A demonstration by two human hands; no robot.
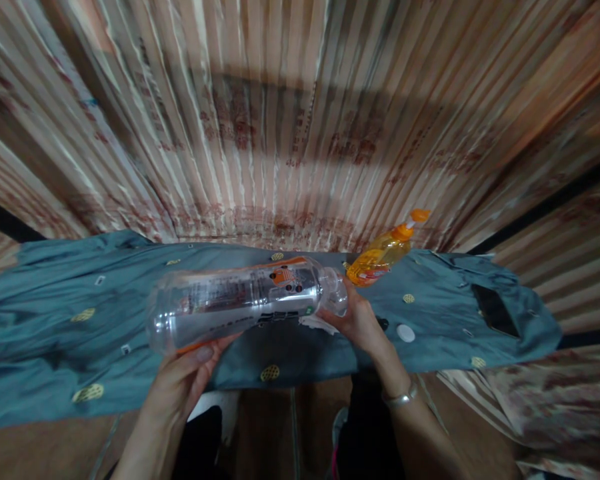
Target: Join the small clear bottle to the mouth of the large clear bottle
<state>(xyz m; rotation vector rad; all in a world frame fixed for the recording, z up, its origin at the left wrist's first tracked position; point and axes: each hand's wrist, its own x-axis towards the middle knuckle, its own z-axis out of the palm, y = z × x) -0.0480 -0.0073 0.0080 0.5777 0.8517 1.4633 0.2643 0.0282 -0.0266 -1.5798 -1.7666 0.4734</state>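
A large clear plastic bottle [240, 297] with a printed label lies sideways in the air between my hands, its neck to the right. My left hand [195, 367] supports it from below near the base, thumb along its near side. At the neck, my right hand [353, 317] is closed round the bottle. Something white and crumpled, like a tissue [317, 325], shows beside my right fingers; whether they hold it too I cannot tell. The bottle appears see-through, with no liquid visible inside.
Blue-green cloth covers the narrow table [145, 380]. A yellow pump bottle [380, 257] with an orange top stands behind my right hand. To the right lie a round white cap [405, 333] and a dark phone [495, 310]. A striped curtain [280, 120] hangs behind the table.
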